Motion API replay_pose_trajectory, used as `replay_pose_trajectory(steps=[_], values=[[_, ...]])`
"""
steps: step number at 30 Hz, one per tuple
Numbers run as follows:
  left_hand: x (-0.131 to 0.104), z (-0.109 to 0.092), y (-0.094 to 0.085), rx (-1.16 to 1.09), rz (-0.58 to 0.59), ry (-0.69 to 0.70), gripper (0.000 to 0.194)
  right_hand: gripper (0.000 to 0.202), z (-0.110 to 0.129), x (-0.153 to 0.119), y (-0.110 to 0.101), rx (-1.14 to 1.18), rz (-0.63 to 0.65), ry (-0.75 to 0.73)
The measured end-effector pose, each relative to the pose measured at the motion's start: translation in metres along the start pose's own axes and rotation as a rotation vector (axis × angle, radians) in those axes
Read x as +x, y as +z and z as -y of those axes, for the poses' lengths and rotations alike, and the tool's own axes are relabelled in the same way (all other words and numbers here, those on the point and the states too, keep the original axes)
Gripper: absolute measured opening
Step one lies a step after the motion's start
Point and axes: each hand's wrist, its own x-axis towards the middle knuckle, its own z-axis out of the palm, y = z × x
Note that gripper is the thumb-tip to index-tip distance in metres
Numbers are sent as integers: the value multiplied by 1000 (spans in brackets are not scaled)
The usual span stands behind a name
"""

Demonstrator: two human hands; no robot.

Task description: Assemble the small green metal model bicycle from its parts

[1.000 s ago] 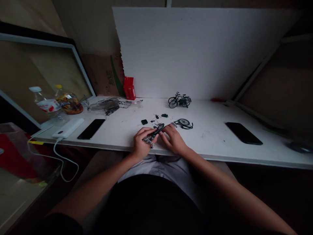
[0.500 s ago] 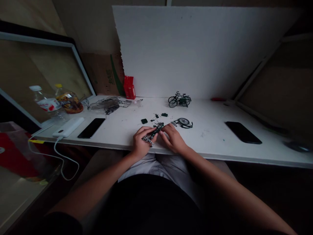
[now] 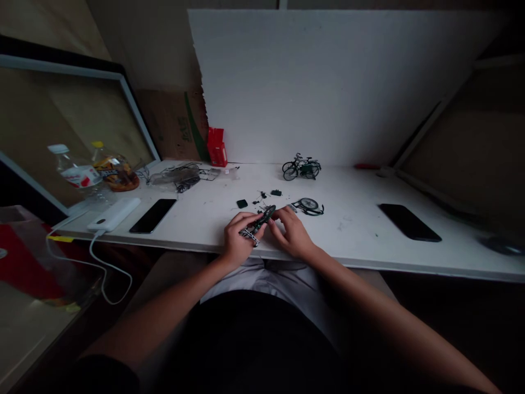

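Over the table's front edge, my left hand (image 3: 237, 241) is closed around a partly built miniature bicycle (image 3: 268, 213). Its dark wheel points up and away, and a silver, rack-like piece sticks out below the fingers. My right hand (image 3: 293, 234) has its fingers bent and closed at the right side of the same model; its fingertips are partly hidden. Just beyond lie a loose wheel with a curved black part (image 3: 309, 204), a dark green square piece (image 3: 241, 203), a small green block (image 3: 276, 192) and several tiny dark parts (image 3: 263, 195).
Miniature bicycles (image 3: 302, 167) stand at the back of the white table (image 3: 353, 219). Phones lie left (image 3: 153, 215) and right (image 3: 410, 222). On the left are a white power bank (image 3: 114, 214) with a cable, bottles (image 3: 117, 171), plastic bags (image 3: 174, 176) and a red box (image 3: 217, 148).
The miniature bicycle has turned slightly in my hands, so its wheel shows a little differently. Both hands stay almost in the same place, and the table parts have not moved.
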Motion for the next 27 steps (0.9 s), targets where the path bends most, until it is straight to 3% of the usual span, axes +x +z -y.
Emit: replay_pose_trajectory(steps=[6,17,23,27], values=[[1,0,0,1,-9,-8,27,5,-1,-1,1,19,-105,29],[0,-1,0,-1,-13,-3,26,6,-2,-2,1,25,-70,26],[0,0,0,-6,-15,0,27,3,-3,-2,3,7,-117,4],[0,1,0,-8,-10,-2,27,14,-5,-1,4,-24,-81,-3]])
